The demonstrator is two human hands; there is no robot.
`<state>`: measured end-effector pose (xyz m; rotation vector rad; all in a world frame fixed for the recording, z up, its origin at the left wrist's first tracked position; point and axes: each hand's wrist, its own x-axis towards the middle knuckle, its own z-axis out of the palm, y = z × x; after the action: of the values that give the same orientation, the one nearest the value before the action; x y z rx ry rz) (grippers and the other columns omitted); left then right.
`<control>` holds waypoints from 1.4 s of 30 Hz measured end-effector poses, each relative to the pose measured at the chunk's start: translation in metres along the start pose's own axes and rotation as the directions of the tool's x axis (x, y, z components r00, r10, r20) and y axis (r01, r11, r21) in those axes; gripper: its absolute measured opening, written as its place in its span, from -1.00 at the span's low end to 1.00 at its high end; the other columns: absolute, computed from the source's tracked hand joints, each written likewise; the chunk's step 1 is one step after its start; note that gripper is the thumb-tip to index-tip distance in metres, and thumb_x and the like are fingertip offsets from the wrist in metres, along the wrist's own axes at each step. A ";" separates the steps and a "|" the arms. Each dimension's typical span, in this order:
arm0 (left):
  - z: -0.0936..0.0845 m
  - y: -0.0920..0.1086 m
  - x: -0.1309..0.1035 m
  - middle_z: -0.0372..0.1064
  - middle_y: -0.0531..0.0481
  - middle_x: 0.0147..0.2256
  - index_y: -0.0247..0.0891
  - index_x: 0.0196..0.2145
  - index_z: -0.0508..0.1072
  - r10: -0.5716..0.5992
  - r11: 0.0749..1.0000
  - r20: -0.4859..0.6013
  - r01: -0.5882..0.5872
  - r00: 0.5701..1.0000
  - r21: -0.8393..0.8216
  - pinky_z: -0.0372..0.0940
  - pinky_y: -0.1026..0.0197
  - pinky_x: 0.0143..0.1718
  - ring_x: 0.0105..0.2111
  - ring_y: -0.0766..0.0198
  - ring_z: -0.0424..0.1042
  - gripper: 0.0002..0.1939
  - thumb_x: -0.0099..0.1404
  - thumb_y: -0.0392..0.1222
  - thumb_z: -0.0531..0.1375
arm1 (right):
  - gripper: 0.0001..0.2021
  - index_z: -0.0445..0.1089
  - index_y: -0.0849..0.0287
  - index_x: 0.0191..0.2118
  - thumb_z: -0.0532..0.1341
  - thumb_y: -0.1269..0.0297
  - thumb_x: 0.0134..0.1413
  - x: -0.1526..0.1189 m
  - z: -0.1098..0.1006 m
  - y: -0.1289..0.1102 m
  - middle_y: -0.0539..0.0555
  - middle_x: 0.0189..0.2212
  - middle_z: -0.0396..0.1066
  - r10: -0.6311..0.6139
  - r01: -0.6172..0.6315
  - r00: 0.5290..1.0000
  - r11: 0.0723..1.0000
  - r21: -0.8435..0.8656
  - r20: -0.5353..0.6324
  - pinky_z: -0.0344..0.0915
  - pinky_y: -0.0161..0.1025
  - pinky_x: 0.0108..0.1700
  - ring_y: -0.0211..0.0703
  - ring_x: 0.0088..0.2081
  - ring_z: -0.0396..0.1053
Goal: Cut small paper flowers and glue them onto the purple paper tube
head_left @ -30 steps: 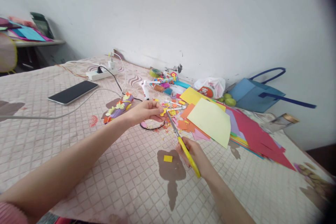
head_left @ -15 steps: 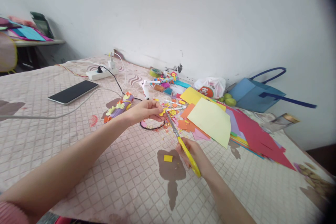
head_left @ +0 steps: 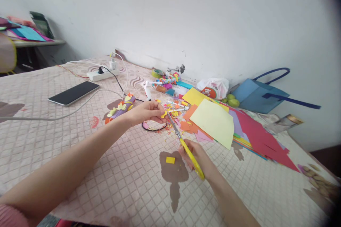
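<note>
Between thumb and fingers, my left hand (head_left: 149,112) pinches a small yellow paper piece (head_left: 163,114) with a rounded edge. My right hand (head_left: 195,154) is closed on yellow-handled scissors (head_left: 192,158), whose blades reach up to the edge of that piece. Below the blades lies a small yellow paper rectangle (head_left: 170,160) on the patterned tablecloth (head_left: 128,184). To the left of my left hand is a purple roll-shaped item (head_left: 122,106) decorated with paper flowers. Paper scraps and a dark loop (head_left: 153,129) lie just behind and under my left hand.
Coloured paper sheets (head_left: 213,122) spread to the right, with a blue bag (head_left: 259,95) behind them. A phone (head_left: 74,93), a power strip (head_left: 102,74) and cables occupy the left. A white glue gun (head_left: 147,90) and green tape (head_left: 157,73) sit toward the wall.
Very little differs. The yellow piece in my left hand has turned or shifted slightly at the scissor tips; both hands keep nearly the same place.
</note>
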<state>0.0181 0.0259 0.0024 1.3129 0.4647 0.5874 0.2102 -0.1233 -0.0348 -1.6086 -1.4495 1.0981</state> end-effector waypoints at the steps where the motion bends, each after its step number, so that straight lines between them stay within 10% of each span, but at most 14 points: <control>1: 0.000 0.000 0.000 0.46 -0.08 -0.38 -0.37 -0.41 0.30 0.000 1.000 0.000 0.000 1.000 -0.002 0.36 0.29 -0.32 -0.41 0.35 0.47 -0.84 0.12 -0.26 0.24 | -0.70 0.14 0.14 -0.57 0.17 0.04 -0.08 0.000 0.000 -0.001 -0.18 -0.80 0.02 0.020 -0.019 1.000 1.000 -0.003 0.012 -0.05 -0.42 -0.75 -0.42 -0.79 -0.01; 15: 0.012 -0.004 -0.002 0.43 0.01 -0.43 -0.34 -0.41 0.31 -0.070 0.997 0.002 0.070 0.998 0.010 0.32 0.32 -0.35 -0.43 0.40 0.44 -0.82 0.09 -0.23 0.25 | -0.48 0.15 0.16 -0.49 0.02 -0.29 -0.10 -0.003 0.000 -0.009 -0.17 -0.78 0.04 0.066 -0.064 0.998 0.990 0.126 -0.015 -0.07 -0.45 -0.79 -0.43 -0.80 -0.02; 30: 0.061 -0.042 -0.006 0.33 0.07 -0.61 -0.32 -0.43 0.23 -0.101 0.981 0.046 0.092 0.994 0.171 0.25 0.35 -0.59 -0.63 0.41 0.33 -0.68 0.03 -0.08 0.28 | -0.73 0.21 0.15 -0.37 0.30 0.19 -0.17 0.007 0.002 0.001 -0.16 -0.62 0.20 -0.006 0.096 0.970 0.929 0.359 -0.244 0.06 -0.43 -0.69 -0.41 -0.69 0.11; 42: 0.078 -0.045 -0.021 0.32 0.01 -0.39 -0.26 -0.32 0.34 0.276 0.745 0.001 -0.215 0.961 0.632 0.25 0.28 -0.41 -0.41 0.32 0.32 -0.75 0.04 -0.15 0.26 | -0.60 0.19 0.16 -0.42 0.33 0.02 -0.29 0.008 0.003 -0.009 -0.14 -0.67 0.18 0.050 0.051 0.934 0.962 0.270 -0.354 0.07 -0.39 -0.70 -0.38 -0.72 0.11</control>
<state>0.0568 -0.0534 -0.0262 2.0223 0.5980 0.7512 0.2039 -0.1146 -0.0292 -1.5122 -1.0098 0.9011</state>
